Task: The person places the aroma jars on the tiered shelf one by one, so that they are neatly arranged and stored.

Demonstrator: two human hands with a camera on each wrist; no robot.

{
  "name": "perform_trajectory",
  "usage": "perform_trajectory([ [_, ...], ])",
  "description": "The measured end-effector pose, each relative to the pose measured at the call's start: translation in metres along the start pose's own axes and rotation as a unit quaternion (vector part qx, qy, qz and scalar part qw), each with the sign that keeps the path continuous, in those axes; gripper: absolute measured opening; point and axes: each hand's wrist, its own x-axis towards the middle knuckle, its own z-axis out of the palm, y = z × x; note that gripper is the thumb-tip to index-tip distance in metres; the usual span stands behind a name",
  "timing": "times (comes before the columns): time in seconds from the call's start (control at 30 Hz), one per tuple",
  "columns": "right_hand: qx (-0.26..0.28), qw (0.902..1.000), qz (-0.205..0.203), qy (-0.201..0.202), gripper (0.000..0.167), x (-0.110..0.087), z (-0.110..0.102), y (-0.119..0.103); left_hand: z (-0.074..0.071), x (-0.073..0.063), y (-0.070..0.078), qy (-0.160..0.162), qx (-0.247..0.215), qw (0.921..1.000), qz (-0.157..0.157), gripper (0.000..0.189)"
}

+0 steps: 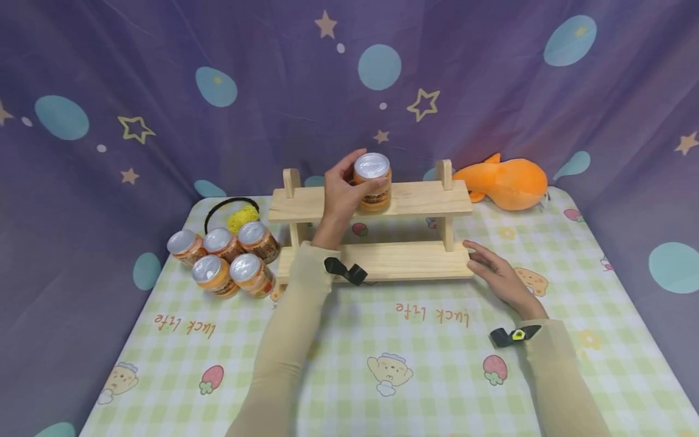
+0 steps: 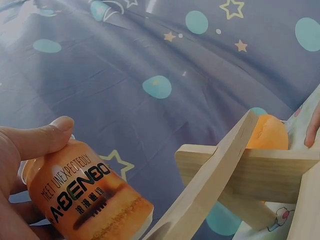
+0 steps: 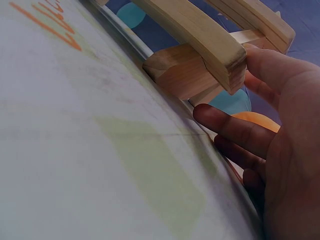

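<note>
Can (image 1: 375,200) in the left hand (image 1: 343,199), held at the upper board (image 1: 423,195) of a wooden shelf (image 1: 449,233)
The work seems at an early stage: this can is at the upper board, though whether its base touches the wood I cannot tell, and five more cans (image 1: 217,279) stand together on the bench (image 1: 349,340), left of the shelf, so probably these remain. The can is orange, with silvery lid (image 1: 372,165) and dark lettering (image 2: 80,194), and looks nearly upright. The left hand grips its side; the right hand (image 1: 503,280), fingers relaxed and holding nothing, touches the end of the lower board (image 1: 404,261)
</note>
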Motion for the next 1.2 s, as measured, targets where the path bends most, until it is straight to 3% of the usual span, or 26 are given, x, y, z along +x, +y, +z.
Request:
perform_trajectory([
  [0.27, 0.003, 1.0, -0.002, -0.002, 0.057, 0.001, -0.001, 0.0, 0.013, 0.004, 0.001, -0.001, 0.003, 1.0, 0.0, 0.065],
  [0.57, 0.004, 0.9999, -0.011, 0.0, 0.056, 0.001, -0.001, 0.001, 0.03, 0.007, -0.001, -0.009, 0.011, 0.9995, -0.029, 0.068],
  [1.2, 0.004, 1.0, -0.004, -0.002, 0.056, 0.001, 0.0, 0.001, 0.057, 0.012, -0.013, -0.024, -0.002, 0.9996, -0.011, 0.067],
])
